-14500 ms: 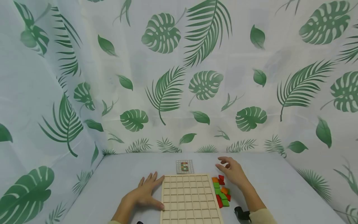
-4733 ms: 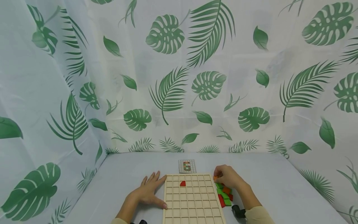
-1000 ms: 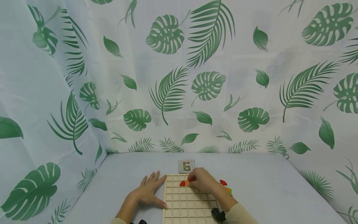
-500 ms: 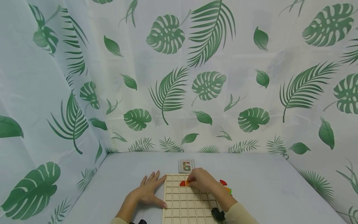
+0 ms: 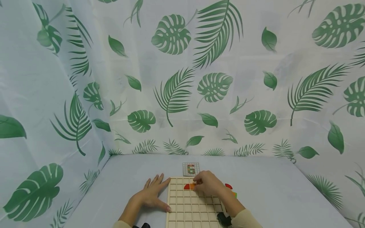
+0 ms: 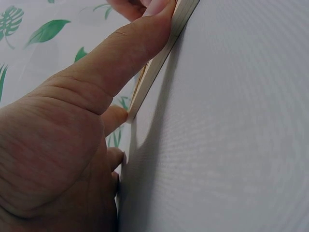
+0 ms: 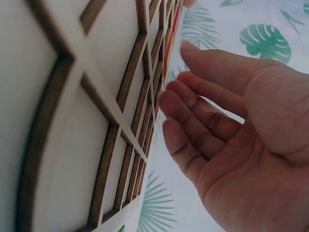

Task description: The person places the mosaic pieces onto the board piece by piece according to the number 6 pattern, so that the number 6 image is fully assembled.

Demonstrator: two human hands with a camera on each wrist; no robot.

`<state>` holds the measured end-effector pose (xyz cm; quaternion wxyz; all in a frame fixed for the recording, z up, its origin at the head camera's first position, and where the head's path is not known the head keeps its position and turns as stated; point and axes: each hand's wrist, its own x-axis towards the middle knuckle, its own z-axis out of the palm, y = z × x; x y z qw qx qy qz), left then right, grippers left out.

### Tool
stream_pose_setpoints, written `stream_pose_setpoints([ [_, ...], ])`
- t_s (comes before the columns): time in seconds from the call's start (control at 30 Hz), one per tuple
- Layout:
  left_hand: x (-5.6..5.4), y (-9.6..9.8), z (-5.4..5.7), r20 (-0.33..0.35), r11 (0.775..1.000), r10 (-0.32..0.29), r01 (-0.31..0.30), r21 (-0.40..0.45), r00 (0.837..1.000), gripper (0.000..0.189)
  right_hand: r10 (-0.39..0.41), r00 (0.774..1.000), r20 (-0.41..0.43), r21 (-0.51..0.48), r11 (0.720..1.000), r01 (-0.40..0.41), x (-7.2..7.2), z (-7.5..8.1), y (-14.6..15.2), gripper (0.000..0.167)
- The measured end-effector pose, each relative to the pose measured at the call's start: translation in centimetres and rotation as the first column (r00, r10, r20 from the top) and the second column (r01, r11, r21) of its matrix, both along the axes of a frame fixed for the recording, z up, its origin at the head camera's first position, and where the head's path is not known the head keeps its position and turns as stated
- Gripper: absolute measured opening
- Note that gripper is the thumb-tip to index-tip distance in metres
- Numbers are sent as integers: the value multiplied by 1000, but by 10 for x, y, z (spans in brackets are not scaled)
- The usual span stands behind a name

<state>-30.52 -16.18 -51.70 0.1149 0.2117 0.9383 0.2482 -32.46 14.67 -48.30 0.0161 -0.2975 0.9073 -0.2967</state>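
Observation:
A wooden grid board [image 5: 182, 209] lies on the table. Near its far side, a red rounded tile [image 5: 186, 186] and an orange tile [image 5: 192, 186] sit side by side in neighbouring cells. My right hand [image 5: 209, 184] hovers over the board just right of the orange tile, its fingers loosely bent. In the right wrist view, thumb and fingers [image 7: 176, 137] are apart with nothing between them. My left hand [image 5: 151, 194] lies spread at the board's left edge; in the left wrist view its thumb [image 6: 130, 53] presses on the wooden frame [image 6: 154, 67].
A small gridded card [image 5: 191, 169] with a coloured figure 6 lies behind the board. Loose tiles lie to the board's right, among them a red one [image 5: 228, 186] and a green one [image 5: 235, 195], partly hidden by my right forearm. A leaf-patterned curtain [image 5: 176, 95] stands behind.
First the grid held no tiles; then a red one lay in it. My right hand took an orange tile from the pile, set it beside the red one and has let go. The left hand stays put.

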Motion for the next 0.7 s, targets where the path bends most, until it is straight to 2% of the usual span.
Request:
stream_pose_setpoints([
  [0.1, -1, -1, -1, -1, 1000, -2, 2, -1, 1000, 125, -47, 999, -10, -25, 999, 47, 1, 2, 3, 28],
  [0.33, -1, 0, 0, -6, 1000, 1, -1, -7, 1000, 125, -166, 985, -54, -72, 984, 162, -2, 12, 18, 29],
  [0.7, 5, 3, 7, 10, 1000, 5, -5, 9, 1000, 123, -226, 973, -36, -67, 972, 223, -2, 18, 40, 29],
])
